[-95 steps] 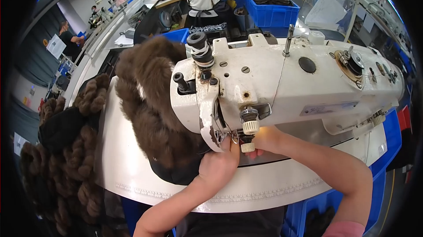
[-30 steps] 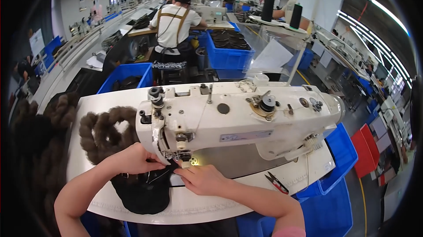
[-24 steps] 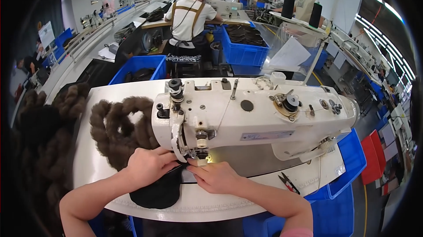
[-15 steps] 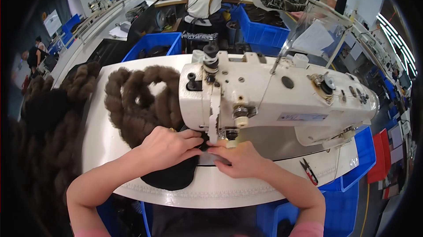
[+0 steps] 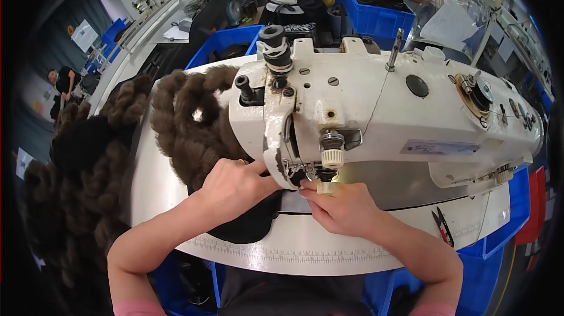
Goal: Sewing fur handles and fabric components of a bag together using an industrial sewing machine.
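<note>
- Left hand over rounded black cloth, right hand beside; fingers' grip hidden, cannot tell.
- White metal sewing machine overhanging both.
- Fluffy brown fur left; red-handled metal snips right.

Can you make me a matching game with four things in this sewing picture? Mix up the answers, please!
Things:
1. sewing machine
2. fluffy fur on the table, left of the machine
3. scissors
4. cloth by the left hand

Clues:
A. brown
B. lying on the table to the right of the right hand
C. black
D. white

Right pairs: 1-D, 2-A, 3-B, 4-C
</note>
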Available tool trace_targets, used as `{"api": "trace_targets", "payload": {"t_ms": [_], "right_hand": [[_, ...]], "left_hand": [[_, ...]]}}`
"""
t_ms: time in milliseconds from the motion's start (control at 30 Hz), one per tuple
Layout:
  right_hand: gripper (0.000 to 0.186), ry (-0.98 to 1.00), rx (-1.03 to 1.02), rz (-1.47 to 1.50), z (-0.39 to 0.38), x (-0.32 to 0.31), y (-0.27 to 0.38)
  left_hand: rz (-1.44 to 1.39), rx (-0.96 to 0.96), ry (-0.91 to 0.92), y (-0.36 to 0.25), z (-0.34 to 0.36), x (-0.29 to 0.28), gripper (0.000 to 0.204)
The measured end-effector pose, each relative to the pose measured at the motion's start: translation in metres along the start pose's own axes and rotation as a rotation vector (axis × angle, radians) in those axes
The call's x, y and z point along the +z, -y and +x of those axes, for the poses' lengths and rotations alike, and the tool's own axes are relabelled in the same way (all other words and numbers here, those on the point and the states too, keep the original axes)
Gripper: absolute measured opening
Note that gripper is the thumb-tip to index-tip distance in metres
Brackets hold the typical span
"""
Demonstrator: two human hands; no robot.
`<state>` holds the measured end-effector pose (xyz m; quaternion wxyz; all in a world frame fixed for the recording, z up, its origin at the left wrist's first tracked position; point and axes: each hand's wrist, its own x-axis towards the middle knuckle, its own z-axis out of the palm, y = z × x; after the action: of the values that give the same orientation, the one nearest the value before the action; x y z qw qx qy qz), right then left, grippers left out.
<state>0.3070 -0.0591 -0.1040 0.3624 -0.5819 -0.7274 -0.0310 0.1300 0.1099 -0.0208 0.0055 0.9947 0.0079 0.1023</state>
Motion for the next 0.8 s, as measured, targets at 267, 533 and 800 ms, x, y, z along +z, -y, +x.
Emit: {"api": "trace_targets", "payload": {"t_ms": [267,533,800], "right_hand": [[0.011,-0.005,0.290,-0.276,0.008,-0.011,-0.006],[0.012,0.002,0.089,-0.184,0.008,-0.012,-0.007],[0.020,-0.044,0.057,-0.109,0.003,-0.008,0.001]], "left_hand": [[0.005,-0.025,0.080,-0.002,0.006,-0.001,0.020],[0.058,-0.147,-0.030,-0.017,0.013,0.000,0.024],[-0.049,-0.169,-0.031,-0.014,0.016,-0.001,0.010]]}}
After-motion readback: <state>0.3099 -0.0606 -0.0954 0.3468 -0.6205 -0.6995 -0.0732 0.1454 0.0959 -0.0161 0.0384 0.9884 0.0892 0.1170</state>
